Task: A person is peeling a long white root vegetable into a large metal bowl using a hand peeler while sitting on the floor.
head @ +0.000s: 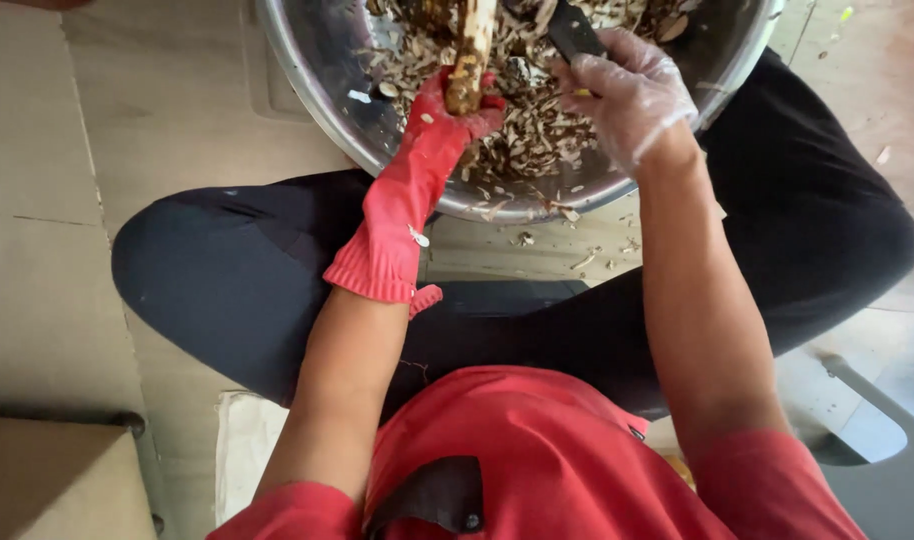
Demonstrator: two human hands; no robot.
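A large steel bowl (307, 60) sits on the floor between my knees, filled with brown and pale peelings (537, 135). My left hand (447, 110), in a red rubber glove, grips the lower end of a long brown root (472, 50) that stands upright over the bowl. My right hand (632, 95), in a clear plastic glove, is closed on the dark handle of a knife (574, 30) just right of the root. The blade runs out of the top of the frame.
I sit with legs in dark trousers (227, 270) spread around the bowl on flattened cardboard (157, 120). Peel scraps (587, 255) lie on the floor below the bowl's rim. A cardboard box (57, 480) stands at lower left, a grey object (877, 440) at lower right.
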